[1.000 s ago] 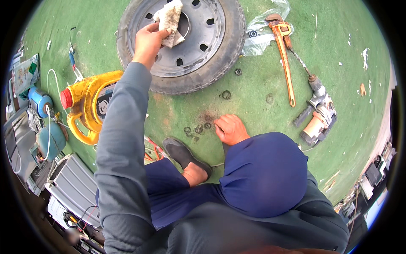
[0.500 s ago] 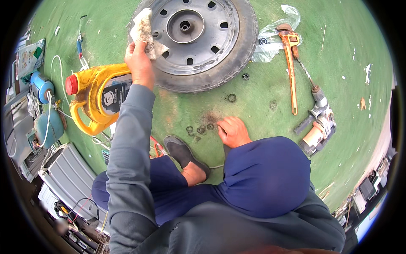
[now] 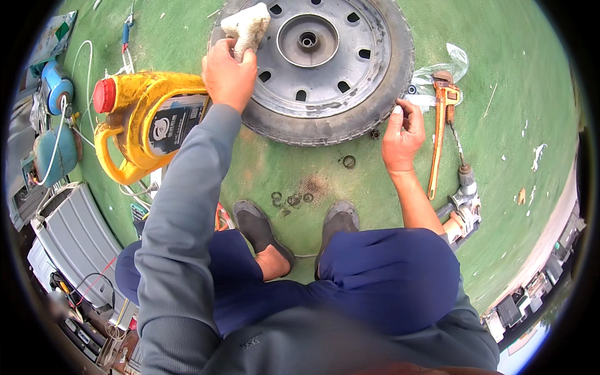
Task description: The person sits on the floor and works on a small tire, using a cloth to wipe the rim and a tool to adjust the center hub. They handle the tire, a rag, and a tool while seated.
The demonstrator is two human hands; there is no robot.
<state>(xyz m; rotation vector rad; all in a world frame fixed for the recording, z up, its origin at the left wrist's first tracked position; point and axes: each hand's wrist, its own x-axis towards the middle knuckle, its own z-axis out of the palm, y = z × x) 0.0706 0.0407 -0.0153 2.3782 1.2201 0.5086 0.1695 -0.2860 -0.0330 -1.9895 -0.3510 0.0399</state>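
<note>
- A second earlier my left hand (image 3: 230, 75) had the cloth (image 3: 247, 26) over the hub (image 3: 307, 40); now the cloth was out between nine and ten o'clock on the wheel (image 3: 284, 80), and the hub showed bare.
- My right hand (image 3: 403, 139) had left its place near my knee and gone up to the tyre (image 3: 312, 132) at four o'clock.
- I judged that this brought both hands to the wheel, which lay flat at my twelve o'clock.
- My hands were well apart: the left pinched the cloth between thumb and fingers, arm stretched towards eleven.
- The right was raised towards one o'clock, fingers curled by the tyre's edge; I couldn't tell whether they gripped it.
- The pipe wrench (image 3: 439, 134) lay at three o'clock from it.
</note>
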